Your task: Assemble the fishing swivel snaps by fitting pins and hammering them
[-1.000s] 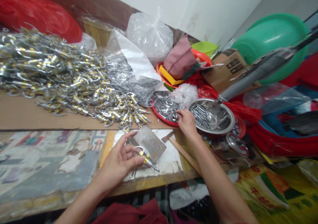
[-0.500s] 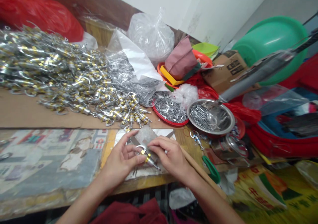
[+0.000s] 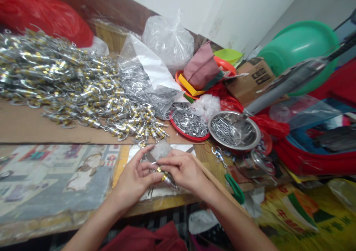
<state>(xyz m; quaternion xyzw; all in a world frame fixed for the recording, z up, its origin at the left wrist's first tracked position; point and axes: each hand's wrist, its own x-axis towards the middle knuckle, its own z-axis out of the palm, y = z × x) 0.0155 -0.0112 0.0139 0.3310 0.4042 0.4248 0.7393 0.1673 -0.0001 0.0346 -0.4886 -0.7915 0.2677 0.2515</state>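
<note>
My left hand (image 3: 139, 173) pinches a silver-and-gold metal piece with a curved hook (image 3: 166, 177) between thumb and fingers. The piece slants down to the right, its hook end uppermost. My right hand (image 3: 183, 169) is closed in a pinch right at the hook end, and its fingers cover part of it. Whatever those fingertips hold is too small or hidden to make out. Just behind the fingers lies a greyish translucent block (image 3: 161, 150) on the work surface. A large heap of similar silver-and-gold pieces (image 3: 69, 80) spreads over the cardboard at the left.
Beyond my hands stand a red tray of small metal parts (image 3: 190, 123) and a steel bowl of metal pins (image 3: 228, 130). A bluish metal piece (image 3: 219, 155) and a green handle (image 3: 235, 188) lie at the right. A grey metal arm (image 3: 286, 84) slants above the bowl.
My right hand has moved left and closer to the left hand, its fingertips now at the hook end. The left hand keeps its hold on the piece.
</note>
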